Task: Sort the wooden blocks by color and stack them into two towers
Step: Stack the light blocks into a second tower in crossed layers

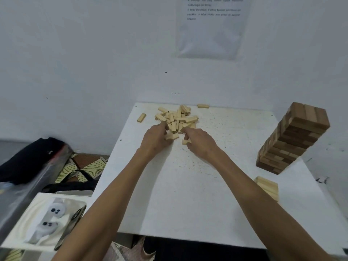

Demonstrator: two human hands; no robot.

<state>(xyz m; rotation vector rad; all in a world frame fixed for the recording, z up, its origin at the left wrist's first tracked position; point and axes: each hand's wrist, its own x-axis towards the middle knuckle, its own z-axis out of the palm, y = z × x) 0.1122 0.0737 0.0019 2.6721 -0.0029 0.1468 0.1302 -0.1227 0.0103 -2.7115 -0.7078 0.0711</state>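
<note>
Reaching across the white table (188, 194), the left hand (156, 141) curls its fingers round a pair of pale blocks (172, 136) at the near rim of the loose pile (178, 117) by the far edge. The right hand (199, 142) covers a single block (185, 142), grip unclear. A dark tower (293, 138) stands at the right edge, a low pale stack (267, 187) nearer the front-right corner.

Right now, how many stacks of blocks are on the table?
2. A tall brown tower stands on the right side, and a low pale stack sits just in front of it, nearer the person. None seems hidden.
</note>
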